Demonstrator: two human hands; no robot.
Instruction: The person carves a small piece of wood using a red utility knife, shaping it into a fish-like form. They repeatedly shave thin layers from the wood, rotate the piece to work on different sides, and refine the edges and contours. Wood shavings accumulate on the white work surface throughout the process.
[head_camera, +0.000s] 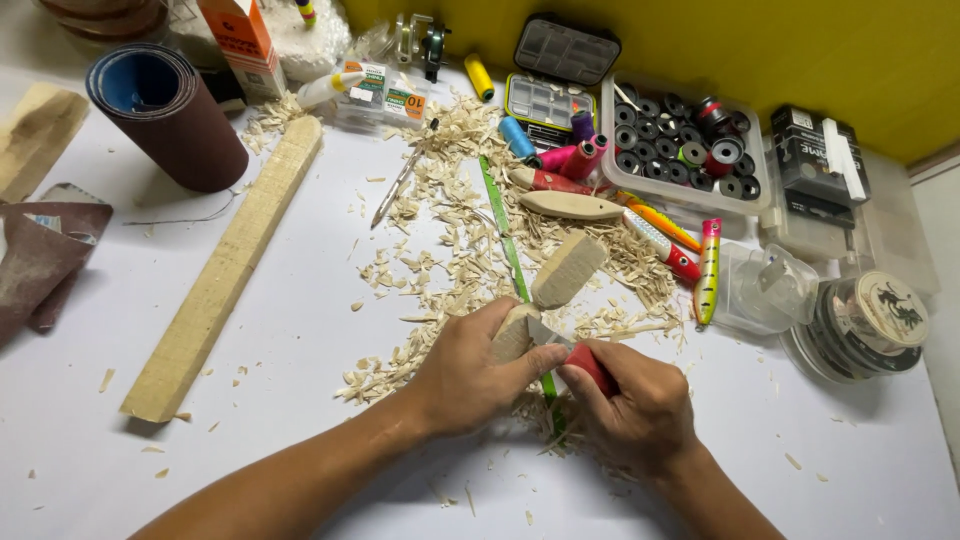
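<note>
A small pale wood block sits low on the white table, gripped in the curled left hand, thumb pressed against its near end. The right hand is closed around a red-handled knife, its blade touching the block. Wood shavings spread around them, a second wood piece and a green ruler just beyond, a long wooden strip off left.
</note>
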